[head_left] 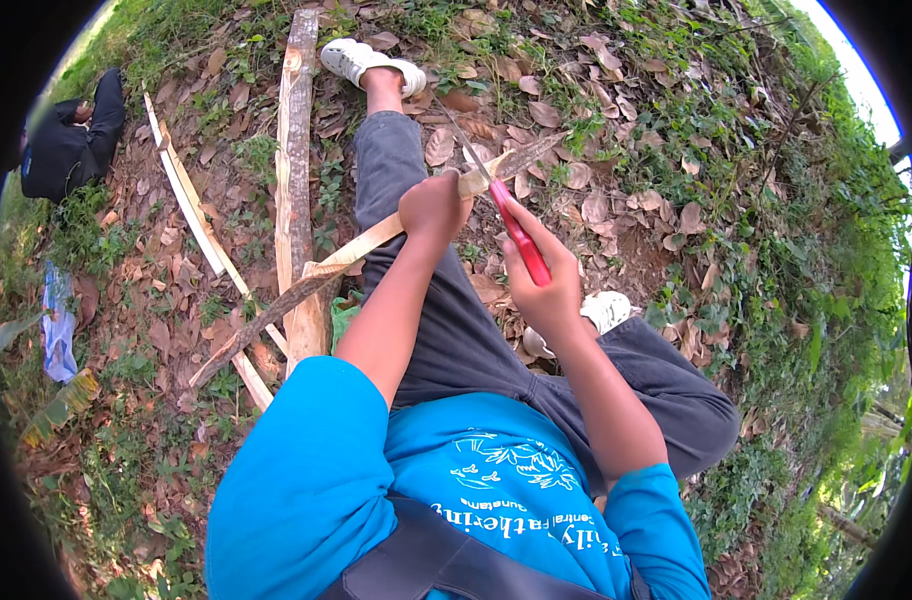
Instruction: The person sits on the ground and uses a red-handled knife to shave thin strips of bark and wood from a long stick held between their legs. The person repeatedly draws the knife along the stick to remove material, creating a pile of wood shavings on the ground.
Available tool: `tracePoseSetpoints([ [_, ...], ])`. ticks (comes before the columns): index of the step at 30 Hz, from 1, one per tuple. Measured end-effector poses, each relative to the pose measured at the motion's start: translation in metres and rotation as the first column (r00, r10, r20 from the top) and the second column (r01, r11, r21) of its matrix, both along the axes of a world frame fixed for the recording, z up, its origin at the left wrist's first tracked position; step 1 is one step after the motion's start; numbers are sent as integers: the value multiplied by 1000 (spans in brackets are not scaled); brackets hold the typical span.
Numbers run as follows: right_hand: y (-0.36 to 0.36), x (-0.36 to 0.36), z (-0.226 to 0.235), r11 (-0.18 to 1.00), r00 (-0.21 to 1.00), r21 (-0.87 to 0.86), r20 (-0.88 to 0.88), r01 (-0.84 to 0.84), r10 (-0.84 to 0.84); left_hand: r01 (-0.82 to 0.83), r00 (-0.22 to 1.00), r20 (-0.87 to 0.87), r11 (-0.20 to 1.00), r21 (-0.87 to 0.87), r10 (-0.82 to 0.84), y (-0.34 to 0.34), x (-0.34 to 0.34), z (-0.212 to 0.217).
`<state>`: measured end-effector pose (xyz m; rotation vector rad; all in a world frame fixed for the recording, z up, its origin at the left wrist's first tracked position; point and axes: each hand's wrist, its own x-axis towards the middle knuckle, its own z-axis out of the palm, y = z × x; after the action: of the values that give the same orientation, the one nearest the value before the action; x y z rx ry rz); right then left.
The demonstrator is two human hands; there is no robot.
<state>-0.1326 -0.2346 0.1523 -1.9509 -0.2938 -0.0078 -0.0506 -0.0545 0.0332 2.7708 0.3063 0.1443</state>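
Observation:
My left hand (434, 212) is closed around a long strip of wood (368, 242), which runs slantwise across my outstretched leg. Bark covers the strip's near left end, while its middle is pale and peeled. In my right hand (548, 285) is a knife (522, 238) with a red handle, gripped with the fingers wrapped round it. Its thin blade points up and away from me and crosses the strip just beyond my left fist. Around that crossing the wood is pale, and its far right end looks rough and brownish.
Left of my leg lies a long, partly peeled log (296, 150). Pale split strips (191, 205) rest on leaf-strewn ground farther left. A bluish plastic bag (60, 325) lies near the left rim, below another person (71, 150) in dark clothes. My white clogs (352, 62) show ahead.

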Motion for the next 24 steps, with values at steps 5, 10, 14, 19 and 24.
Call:
tracePoseSetpoints([
  [5,38,32,-21,994,999,112,-25,-19,21,-38,999,-37,999,4,38,20,4,10],
  [10,-5,10,-53,997,993,11,-92,-79,79,-27,974,-224,999,-30,19,18,12,22],
  [14,-32,-10,-57,993,991,63,-82,-101,106,38,902,-418,983,-178,-111,25,24,36],
  [19,-45,-32,-21,997,984,49,-165,-59,67,94,894,-411,971,-217,-179,37,32,24],
  [24,-47,-39,26,996,998,86,-44,-37,41,24,760,-531,833,-553,-375,29,40,48],
])
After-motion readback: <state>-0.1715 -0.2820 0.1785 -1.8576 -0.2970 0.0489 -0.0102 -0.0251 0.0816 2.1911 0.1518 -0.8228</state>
